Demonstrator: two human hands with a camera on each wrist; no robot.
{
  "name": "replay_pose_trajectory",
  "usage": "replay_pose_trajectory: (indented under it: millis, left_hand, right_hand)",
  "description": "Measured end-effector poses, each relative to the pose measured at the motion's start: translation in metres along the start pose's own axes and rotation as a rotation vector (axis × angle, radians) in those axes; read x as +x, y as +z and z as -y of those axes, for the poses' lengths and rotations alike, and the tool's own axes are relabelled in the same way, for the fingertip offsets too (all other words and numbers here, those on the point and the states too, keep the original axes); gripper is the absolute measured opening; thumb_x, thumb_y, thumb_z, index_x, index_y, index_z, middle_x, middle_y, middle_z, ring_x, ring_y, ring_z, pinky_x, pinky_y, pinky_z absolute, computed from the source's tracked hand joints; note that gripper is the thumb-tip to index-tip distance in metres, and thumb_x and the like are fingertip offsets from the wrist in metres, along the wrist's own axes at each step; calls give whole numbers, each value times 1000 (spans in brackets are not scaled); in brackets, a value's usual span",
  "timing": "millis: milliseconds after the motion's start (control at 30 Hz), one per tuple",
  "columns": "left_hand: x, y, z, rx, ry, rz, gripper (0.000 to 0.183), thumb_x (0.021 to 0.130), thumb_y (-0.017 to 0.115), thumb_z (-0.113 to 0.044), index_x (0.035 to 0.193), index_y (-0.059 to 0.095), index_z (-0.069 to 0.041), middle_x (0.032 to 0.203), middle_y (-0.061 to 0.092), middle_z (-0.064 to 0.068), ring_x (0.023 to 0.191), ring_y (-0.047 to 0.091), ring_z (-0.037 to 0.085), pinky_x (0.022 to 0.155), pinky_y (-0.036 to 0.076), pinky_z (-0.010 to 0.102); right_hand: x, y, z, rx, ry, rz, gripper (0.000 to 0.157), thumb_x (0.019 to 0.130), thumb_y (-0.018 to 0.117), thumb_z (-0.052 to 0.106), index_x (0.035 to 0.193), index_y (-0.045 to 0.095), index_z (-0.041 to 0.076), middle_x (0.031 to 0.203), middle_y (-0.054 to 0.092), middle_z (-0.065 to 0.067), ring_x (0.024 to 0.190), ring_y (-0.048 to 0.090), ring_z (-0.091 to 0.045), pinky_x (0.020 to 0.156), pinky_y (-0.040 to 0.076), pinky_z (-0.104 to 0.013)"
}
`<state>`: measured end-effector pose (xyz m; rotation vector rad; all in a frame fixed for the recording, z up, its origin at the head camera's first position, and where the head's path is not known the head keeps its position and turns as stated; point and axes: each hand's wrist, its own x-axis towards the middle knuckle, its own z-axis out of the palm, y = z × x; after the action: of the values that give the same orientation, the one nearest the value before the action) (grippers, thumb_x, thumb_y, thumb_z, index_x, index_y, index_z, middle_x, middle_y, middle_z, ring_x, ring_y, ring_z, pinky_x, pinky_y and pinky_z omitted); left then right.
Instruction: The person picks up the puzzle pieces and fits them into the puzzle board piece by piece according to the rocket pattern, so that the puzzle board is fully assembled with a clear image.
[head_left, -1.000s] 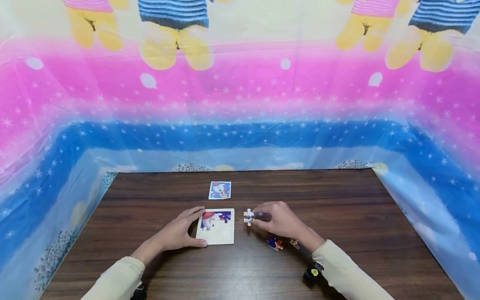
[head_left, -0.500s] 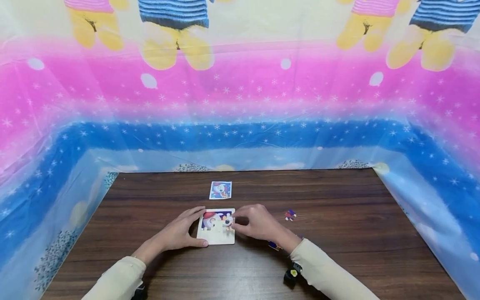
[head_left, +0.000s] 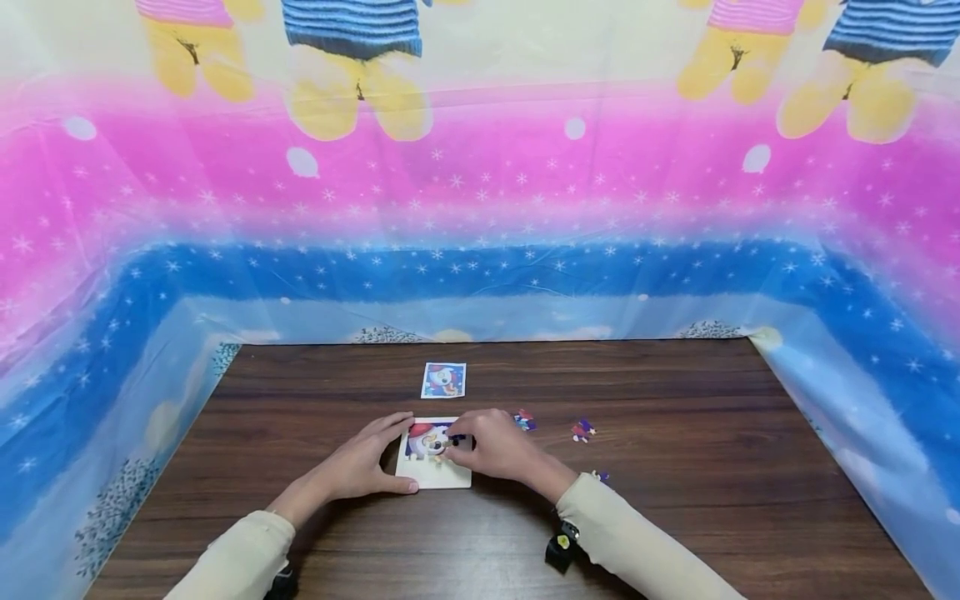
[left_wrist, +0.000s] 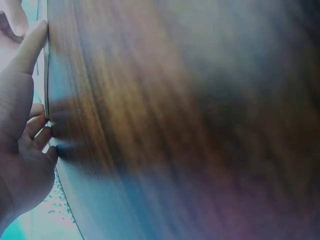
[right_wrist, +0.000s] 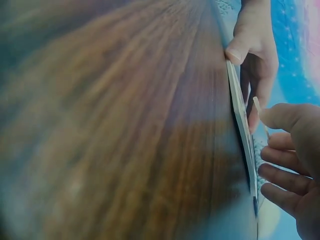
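A square jigsaw board (head_left: 450, 478) lies on the table, its upper part filled with a white-faced character in a red hat and its lower part bare and pale. My left hand (head_left: 356, 468) holds the board's left side, thumb at the near edge and fingertips at the far corner. Over the board's right half, my right hand (head_left: 491, 448) pinches a jigsaw piece between thumb and fingers. In the right wrist view that jigsaw piece (right_wrist: 257, 103) shows edge-on, tilted just above the board, while the other fingers (right_wrist: 285, 172) are spread loosely.
Loose pieces lie to the right: a red and blue one (head_left: 523, 419), a purple and red one (head_left: 583, 430), and one partly behind the right forearm (head_left: 602, 476). A picture card (head_left: 444, 380) lies beyond the board. A printed cloth (head_left: 480, 275) surrounds the wooden table (head_left: 675, 517).
My right hand has carried the jigsaw piece leftward from beside the board to over it, uncovering loose pieces on the table. The left hand stays at the board's left side.
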<state>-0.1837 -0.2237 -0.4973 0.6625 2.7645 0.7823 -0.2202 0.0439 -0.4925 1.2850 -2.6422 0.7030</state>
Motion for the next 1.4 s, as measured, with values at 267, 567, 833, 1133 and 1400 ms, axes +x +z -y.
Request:
replay_pose_trajectory:
  millis: [267,567,833,1133,1400]
  left_hand:
    - [0,0,0,-4,8,-5,105,80,80,-61,158,37,-5,164,33,13,150,30,38,112,36,61]
    - [1,0,1,-7,-2,1,106,80,80,-63,159,37,-6,164,32,13,150,30,38,112,35,61]
    - [1,0,1,-6,-3,3,107,79,80,-64,158,38,-6,164,33,12,151,29,37,113,35,60]
    - [0,1,0,-18,-6,3,106,79,80,-63,158,38,-6,164,33,13,150,30,37,112,36,60]
    - [1,1,1,-6,-4,0,107,79,79,-64,158,38,-6,164,33,12,151,30,37,112,36,60]
  right_hand:
    - [5,4,3,-52,37,51,28,94,76,34,113,80,14,111,76,-1,101,71,-10,88,56,-27]
    - [8,5,7,-99,30,69,29,91,79,37,109,81,16,114,75,1,104,70,-13,85,57,-29]
    - [14,8,10,-147,59,113,30,90,78,36,113,81,18,124,72,-3,116,65,-21,95,53,-33]
    - [17,6,14,-152,88,134,28,89,79,34,110,82,17,127,70,-6,115,64,-25,94,53,-34]
    - [11,-1,9,-96,50,154,26,94,73,29,115,80,16,131,68,-8,121,61,-24,103,49,-35]
